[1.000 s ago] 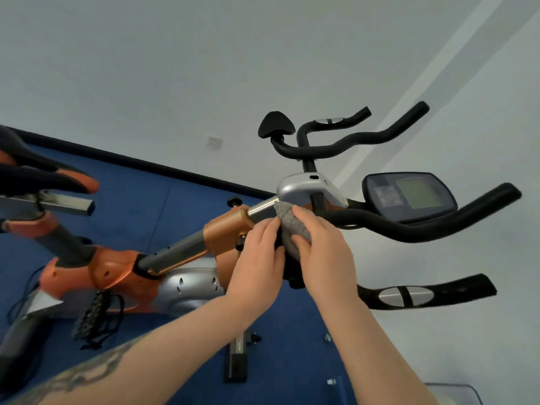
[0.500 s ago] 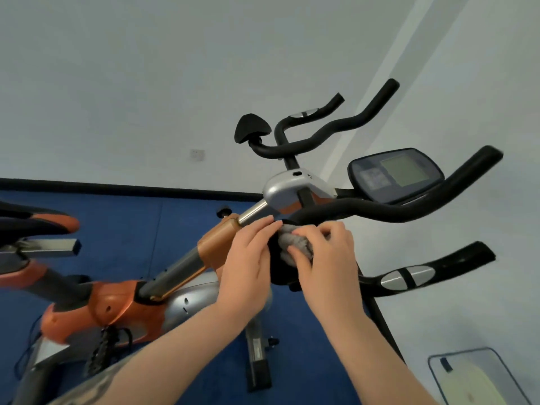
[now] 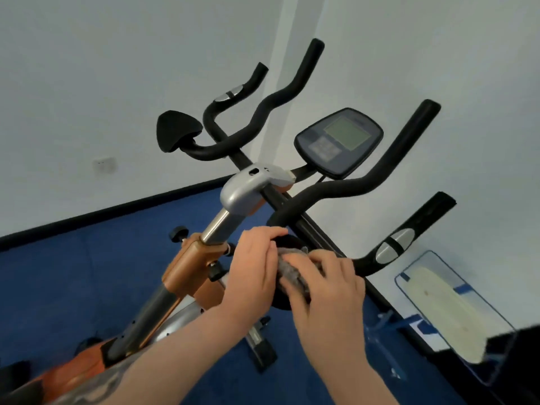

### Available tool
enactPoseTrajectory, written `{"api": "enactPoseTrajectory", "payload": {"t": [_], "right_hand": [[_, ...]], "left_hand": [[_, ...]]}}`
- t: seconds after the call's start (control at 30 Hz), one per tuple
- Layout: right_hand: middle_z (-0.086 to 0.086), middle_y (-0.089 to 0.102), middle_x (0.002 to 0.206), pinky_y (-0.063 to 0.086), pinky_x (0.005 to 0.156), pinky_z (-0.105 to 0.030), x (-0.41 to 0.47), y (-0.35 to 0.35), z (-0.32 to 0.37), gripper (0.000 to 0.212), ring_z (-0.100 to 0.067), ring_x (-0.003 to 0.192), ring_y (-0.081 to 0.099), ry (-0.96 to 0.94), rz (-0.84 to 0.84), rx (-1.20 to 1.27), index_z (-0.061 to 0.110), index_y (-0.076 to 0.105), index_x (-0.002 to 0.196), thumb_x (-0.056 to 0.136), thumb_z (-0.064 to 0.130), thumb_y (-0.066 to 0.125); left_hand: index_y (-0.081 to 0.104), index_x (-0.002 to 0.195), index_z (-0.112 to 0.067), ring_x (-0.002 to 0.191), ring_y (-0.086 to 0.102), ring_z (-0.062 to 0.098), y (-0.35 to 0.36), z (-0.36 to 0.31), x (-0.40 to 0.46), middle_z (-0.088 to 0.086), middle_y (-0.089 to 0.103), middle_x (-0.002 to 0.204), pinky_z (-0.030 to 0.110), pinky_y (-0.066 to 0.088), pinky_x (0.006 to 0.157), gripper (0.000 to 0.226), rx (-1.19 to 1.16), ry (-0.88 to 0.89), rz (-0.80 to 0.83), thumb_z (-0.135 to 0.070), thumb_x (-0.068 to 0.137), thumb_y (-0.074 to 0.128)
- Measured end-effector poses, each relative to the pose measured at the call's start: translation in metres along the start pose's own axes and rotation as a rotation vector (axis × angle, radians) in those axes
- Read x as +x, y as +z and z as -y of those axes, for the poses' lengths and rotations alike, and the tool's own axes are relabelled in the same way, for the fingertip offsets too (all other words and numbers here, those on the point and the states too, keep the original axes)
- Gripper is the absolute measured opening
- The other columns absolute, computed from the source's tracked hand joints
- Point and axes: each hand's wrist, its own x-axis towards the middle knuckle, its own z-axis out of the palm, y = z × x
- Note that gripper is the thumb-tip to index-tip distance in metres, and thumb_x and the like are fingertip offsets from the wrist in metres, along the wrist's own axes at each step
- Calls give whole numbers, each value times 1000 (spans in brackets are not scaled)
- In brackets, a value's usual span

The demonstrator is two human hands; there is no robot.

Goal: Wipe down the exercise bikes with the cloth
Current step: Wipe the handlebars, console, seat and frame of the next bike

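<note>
An orange and silver exercise bike [image 3: 187, 267] fills the middle of the view, with black foam handlebars [image 3: 344, 188] and a grey display console [image 3: 339, 141]. My right hand [image 3: 327, 290] presses a grey cloth [image 3: 292, 270] onto a black pad near the inner end of the handlebar, fingers curled over the cloth. My left hand [image 3: 254, 264] rests against the same pad from the left, fingers fairly straight, touching the cloth's edge. Most of the cloth is hidden under my hands.
A blue floor [image 3: 87, 273] runs under the bike up to a white wall [image 3: 117, 83] with a black skirting. A mirror or glass panel [image 3: 450, 311] leans against the wall at lower right. A dark object [image 3: 514, 363] sits at the right edge.
The view has tilted and swung, so the bike now stands steeper in frame. Both hands with the cloth have moved down from the silver stem cover to the black pad below the handlebar.
</note>
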Motion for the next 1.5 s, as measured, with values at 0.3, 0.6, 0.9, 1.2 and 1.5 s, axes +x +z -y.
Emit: {"api": "enactPoseTrajectory", "payload": {"t": [0.3,0.6,0.9,1.2,1.5], "right_hand": [[10,63,102,55,75,-23,14,-31,-10,61,-6,94,64,461,-41,766,41,48,103,62,24,89],[10,65,102,57,77,-26,39,-68,-46,37,-15,100,67,203,61,930,25,63,98,73,3,80],[13,61,105,48,90,-25,45,-65,-69,19,-13,108,58,89,-139,709,26,73,93,90,9,64],[16,68,87,45,70,-14,47,-75,-95,19,-2,83,62,257,92,711,29,68,85,97,26,54],[13,69,95,52,85,-28,39,-90,-104,11,-6,93,65,152,151,766,26,70,96,90,18,65]], "left_hand": [[60,124,-33,126,47,9,-26,-24,19,-19,55,129,30,29,106,36,4,103,285,-44,94,44],[62,118,-31,101,59,11,-27,-54,72,-13,61,104,32,53,84,38,-144,61,618,-39,83,74],[59,129,-25,91,62,14,-12,-69,57,2,55,115,32,54,88,58,-225,-10,633,-19,76,81],[64,81,-21,94,60,11,11,-86,58,2,58,101,29,50,89,16,-91,-14,497,-22,77,79],[59,86,5,75,61,24,28,-101,72,25,64,84,33,51,73,23,-312,-208,528,-16,90,68]]}}
